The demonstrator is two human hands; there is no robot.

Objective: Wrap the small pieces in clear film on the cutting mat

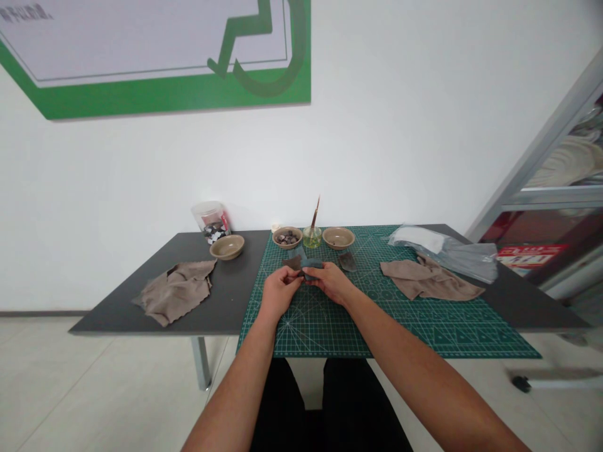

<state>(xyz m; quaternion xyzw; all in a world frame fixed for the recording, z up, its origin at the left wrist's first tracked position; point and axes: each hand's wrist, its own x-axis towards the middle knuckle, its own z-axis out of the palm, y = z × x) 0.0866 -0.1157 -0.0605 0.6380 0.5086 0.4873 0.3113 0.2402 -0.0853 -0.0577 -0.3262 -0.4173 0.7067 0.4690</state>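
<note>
My left hand [277,290] and my right hand [333,281] meet over the green cutting mat [325,333]. In my right hand is a bent blue-grey sheet [312,269] that looks like sandpaper. The fingers of my left hand are pinched close against it, on a small dark piece [302,274] too small to make out. Just beyond the hands lie a brown sheet [293,262] and a grey sheet [298,252], partly overlapping. A dark brown sheet [347,262] rests to the right of my right hand.
Behind the hands stand a bowl of small dark chips [287,238], a glass jar [311,237] with a brush [315,213], and another bowl [338,238]. Brown cloths [176,290] [428,280] lie either side. Further out are a bowl [227,247], plastic tub [211,221] and plastic bag [447,248].
</note>
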